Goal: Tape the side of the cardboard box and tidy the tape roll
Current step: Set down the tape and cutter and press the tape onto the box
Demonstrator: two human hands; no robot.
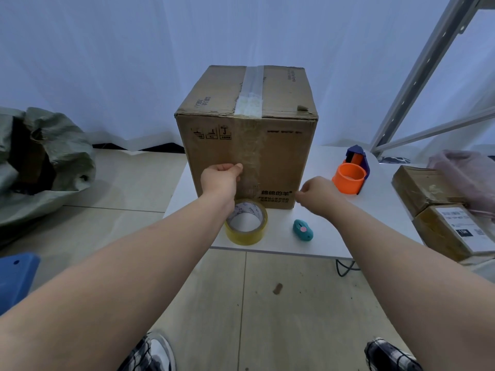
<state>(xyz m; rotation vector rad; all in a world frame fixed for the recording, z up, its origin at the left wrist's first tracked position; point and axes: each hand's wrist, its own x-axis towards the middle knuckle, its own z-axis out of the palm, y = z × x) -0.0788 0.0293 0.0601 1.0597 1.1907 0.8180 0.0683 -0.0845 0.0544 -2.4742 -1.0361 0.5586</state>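
White table (375, 218) carries the cardboard box (281, 156) at 12 o'clock, upright, with a clear strip over its top and down the near face (wrinkled lower down). Left hand (221, 179) is curled against that face, beside the strip. Right hand (318, 194) is curled at the box's 4 o'clock corner. Can't tell if either pinches clear tape. Tape roll (246, 234) lies flat at the box's 6 o'clock, by the near table edge, partly under the left wrist. Cutter (302, 230) sits at 5 o'clock.

Risks: the forearm could drag the roll off the edge; hurried smoothing could trap creases.

Count: one box, one roll, one cutter, one orange dispenser (349, 179), two parcels (426, 188) at 3 o'clock.
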